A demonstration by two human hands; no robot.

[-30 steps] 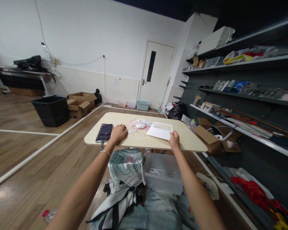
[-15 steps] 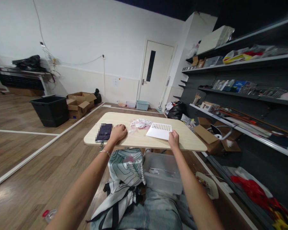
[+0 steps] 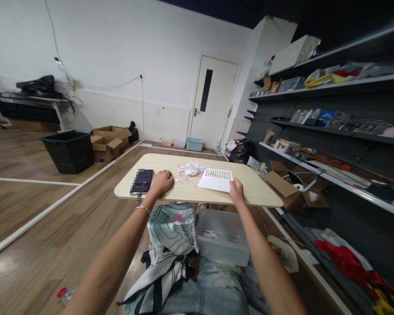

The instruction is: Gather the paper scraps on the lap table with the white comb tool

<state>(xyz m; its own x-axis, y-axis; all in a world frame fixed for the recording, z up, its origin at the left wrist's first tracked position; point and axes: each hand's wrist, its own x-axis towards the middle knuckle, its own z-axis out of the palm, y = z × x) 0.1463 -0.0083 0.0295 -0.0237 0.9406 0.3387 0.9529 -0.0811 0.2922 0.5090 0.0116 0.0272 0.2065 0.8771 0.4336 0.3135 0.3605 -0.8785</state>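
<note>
My right hand (image 3: 237, 190) grips the near right corner of a thin white card (image 3: 216, 183) with a row of slots along its far edge. The card is above the right part of the pale wooden table (image 3: 252, 189), and its far left edge is close to a heap of small white pieces (image 3: 191, 169). Palm down on the table rests my left hand (image 3: 163, 181), fingers loosely bent and partly hidden, with nothing visible in it. Just left of that hand lies a dark phone (image 3: 144, 180). A few loose pieces (image 3: 181, 180) are scattered between the left hand and the card.
Below the table's front edge, a clear plastic bin (image 3: 221, 240) sits by my lap beside a patterned cloth (image 3: 170, 229). An open cardboard box (image 3: 284, 186) stands right of the table, near loaded shelves (image 3: 341, 127). A black bin (image 3: 68, 153) is on the floor at left.
My right hand and the slotted card have shifted slightly left, toward the heap. The left hand stays in about the same place.
</note>
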